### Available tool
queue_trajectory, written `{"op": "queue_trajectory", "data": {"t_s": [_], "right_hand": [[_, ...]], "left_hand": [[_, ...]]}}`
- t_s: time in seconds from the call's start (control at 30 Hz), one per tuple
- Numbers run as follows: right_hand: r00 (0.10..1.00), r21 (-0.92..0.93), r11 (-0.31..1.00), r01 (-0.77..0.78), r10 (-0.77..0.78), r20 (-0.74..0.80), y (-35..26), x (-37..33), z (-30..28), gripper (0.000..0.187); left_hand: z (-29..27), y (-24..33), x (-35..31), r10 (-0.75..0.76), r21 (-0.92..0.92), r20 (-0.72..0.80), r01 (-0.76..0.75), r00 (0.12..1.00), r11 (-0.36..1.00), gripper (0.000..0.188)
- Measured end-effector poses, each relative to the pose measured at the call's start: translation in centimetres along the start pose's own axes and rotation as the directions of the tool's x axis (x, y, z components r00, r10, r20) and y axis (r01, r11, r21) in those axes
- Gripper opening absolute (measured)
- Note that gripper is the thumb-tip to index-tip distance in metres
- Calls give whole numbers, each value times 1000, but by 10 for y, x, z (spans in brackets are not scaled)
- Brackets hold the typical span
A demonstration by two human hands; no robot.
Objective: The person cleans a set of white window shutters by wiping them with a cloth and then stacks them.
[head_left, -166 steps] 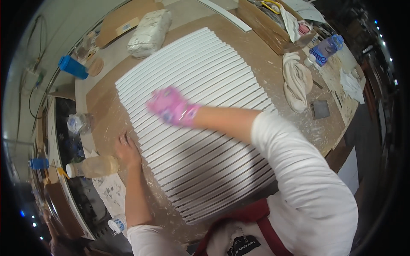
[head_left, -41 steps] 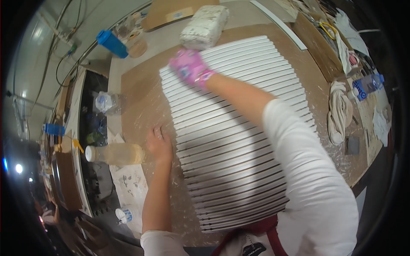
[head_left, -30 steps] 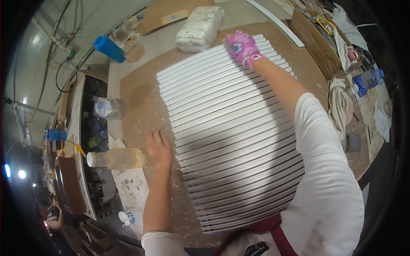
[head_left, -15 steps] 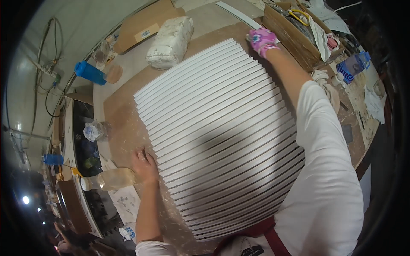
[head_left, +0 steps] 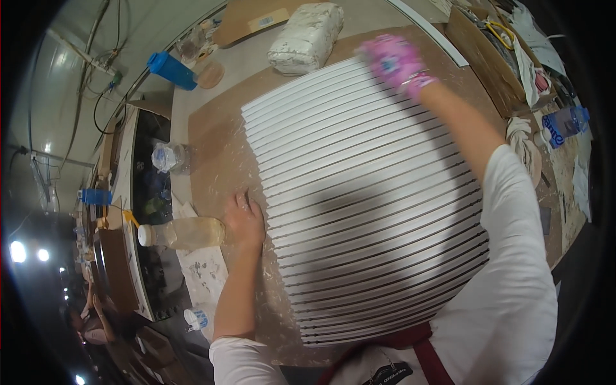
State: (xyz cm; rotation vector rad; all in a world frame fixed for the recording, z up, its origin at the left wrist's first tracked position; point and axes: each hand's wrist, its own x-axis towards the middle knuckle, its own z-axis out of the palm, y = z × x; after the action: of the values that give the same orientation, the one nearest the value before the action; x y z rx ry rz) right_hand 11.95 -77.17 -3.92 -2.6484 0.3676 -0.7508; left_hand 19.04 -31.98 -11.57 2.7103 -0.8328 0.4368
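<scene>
A broad row of long white slats lies side by side on the brown work board. Fingers slightly apart, my bare left hand rests on the board close to the slats' left edge, holding nothing. My right hand, in a pink flowered glove, is over the far right corner of the slats. Motion smears its fingers, so whether they grip anything cannot be made out. Beyond that hand, a separate white strip lies towards the far right.
A whitish wrapped block stands behind the slats. On the left are a blue bottle, a clear jar and a bottle of yellowish liquid. A cardboard box of tools and a water bottle stand right.
My gloved right hand has moved left, from the separate white strip to the far right corner of the slats. The left hand stays beside the slats. The whole view has shifted.
</scene>
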Motion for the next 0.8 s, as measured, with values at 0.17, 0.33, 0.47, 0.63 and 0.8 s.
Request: {"op": "queue_trajectory", "data": {"t_s": [0.17, 0.33, 0.47, 0.63, 0.8], "right_hand": [[847, 200, 875, 440, -479, 230, -215, -5, 126, 18], [937, -221, 911, 349, -331, 116, -170, 4, 138, 11], [994, -245, 966, -77, 93, 51, -36, 9, 44, 12], [982, -348, 935, 72, -5, 188, -48, -11, 38, 14], [977, -362, 923, 128, -54, 208, -60, -56, 19, 30]], "left_hand": [[7, -14, -5, 52, 75, -102, -45, 993, 996, 30], [0, -4, -3, 1, 21, -32, -1, 999, 1000, 27], [3, -6, -1, 30, 29, -60, -28, 998, 999, 27], [30, -21, -7, 28, 123, -142, -11, 989, 992, 32], [16, -24, -9, 81, 13, -132, -80, 988, 997, 30]]}}
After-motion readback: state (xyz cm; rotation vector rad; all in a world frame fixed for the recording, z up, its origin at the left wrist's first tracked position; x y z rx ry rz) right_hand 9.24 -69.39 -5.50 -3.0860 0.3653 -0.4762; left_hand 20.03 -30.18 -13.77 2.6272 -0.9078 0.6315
